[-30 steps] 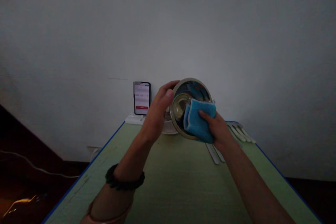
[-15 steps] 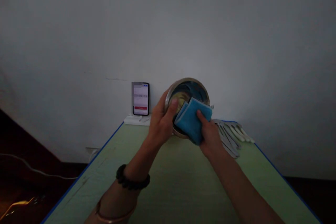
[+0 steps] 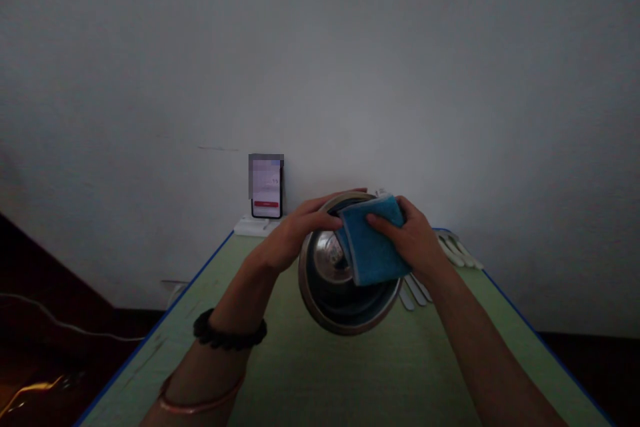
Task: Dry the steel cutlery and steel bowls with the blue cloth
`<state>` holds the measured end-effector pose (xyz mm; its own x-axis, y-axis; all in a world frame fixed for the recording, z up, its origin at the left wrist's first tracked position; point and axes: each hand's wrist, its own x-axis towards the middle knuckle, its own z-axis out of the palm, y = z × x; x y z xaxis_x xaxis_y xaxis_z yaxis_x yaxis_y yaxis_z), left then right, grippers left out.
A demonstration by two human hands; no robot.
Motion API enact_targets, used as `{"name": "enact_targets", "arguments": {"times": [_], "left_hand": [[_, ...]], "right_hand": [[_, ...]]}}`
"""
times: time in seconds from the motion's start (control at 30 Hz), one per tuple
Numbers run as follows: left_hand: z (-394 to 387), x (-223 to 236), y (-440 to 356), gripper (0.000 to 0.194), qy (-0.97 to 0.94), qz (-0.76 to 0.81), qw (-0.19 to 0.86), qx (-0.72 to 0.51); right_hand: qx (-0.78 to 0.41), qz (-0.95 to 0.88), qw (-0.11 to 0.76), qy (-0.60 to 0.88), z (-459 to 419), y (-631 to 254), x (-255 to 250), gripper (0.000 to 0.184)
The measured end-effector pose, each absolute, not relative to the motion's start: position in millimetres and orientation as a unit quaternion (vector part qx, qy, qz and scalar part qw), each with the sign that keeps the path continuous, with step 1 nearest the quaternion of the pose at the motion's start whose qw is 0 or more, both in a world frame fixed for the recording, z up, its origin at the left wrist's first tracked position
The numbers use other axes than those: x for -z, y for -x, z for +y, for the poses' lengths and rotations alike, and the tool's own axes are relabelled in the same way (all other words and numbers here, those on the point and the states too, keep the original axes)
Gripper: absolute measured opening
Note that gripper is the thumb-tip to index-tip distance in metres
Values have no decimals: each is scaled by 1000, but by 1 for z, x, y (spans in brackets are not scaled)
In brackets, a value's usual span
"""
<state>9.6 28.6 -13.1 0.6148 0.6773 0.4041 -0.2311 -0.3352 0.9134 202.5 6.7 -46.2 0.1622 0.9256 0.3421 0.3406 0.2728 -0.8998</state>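
A shiny steel bowl (image 3: 345,310) is held up above the table, its hollow side facing me. My left hand (image 3: 300,227) grips the bowl at its upper left rim, thumb on the inside and fingers behind. In my right hand (image 3: 413,237) is a folded blue cloth (image 3: 377,250), pinched with the thumb on top. The cloth covers the bowl's upper right rim and part of its inside. The fingers of my right hand behind the cloth are hidden.
A phone (image 3: 267,187) stands upright in a white holder (image 3: 250,225) at the table's far left, by the wall. Several pieces of cutlery with pale handles (image 3: 457,252) lie at the far right, partly behind my right hand. The green table (image 3: 320,380) has blue edges.
The bowl has come lower and nearer to me and tilted. My left hand has moved up along its rim, and the cloth in my right hand has shifted to the upper right rim.
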Motion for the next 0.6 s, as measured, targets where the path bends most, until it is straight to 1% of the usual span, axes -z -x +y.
{"name": "enact_targets", "arguments": {"times": [0.1, 0.17, 0.27, 0.33, 0.4, 0.47, 0.6], "left_hand": [[30, 17, -14, 43, -689, 170, 524, -471], [32, 22, -19, 48, -667, 155, 500, -530], [35, 29, -29, 50, -641, 144, 428, -620], [37, 33, -36, 51, -644, 156, 390, -640], [37, 36, -41, 54, -651, 177, 388, -628], [37, 37, -45, 54, -650, 199, 414, -606], [36, 37, -46, 40, -641, 230, 448, -579]], "right_hand": [[-271, -489, 630, 539, 13, -196, 55, 46], [-312, -426, 669, 524, 17, -191, 61, 51], [-384, -367, 690, 492, 21, -184, 69, 54], [-387, -362, 698, 481, 23, -183, 73, 53], [-347, -378, 708, 484, 25, -184, 74, 49], [-280, -410, 709, 500, 26, -189, 75, 45], [-111, -468, 692, 538, 29, -210, 70, 37]]}}
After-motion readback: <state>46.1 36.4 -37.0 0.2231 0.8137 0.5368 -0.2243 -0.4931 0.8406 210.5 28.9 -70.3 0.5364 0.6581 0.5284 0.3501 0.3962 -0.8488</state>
